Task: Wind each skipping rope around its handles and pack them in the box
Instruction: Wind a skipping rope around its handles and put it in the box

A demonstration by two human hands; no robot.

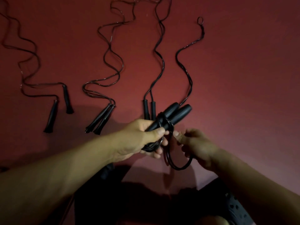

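My left hand grips a pair of black handles side by side, thumb pressed on top. Black rope is wound a few turns around them. My right hand pinches the same rope, and a loop of it hangs below. The free length of this rope trails away across the red floor to a small end loop. Three other black skipping ropes lie unwound on the floor: handles at far left, centre left and just behind my left hand. No box is in view.
The red floor stretches to the right of the ropes. Dark clothing on my legs fills the bottom of the view, with a patterned dark fabric at lower right.
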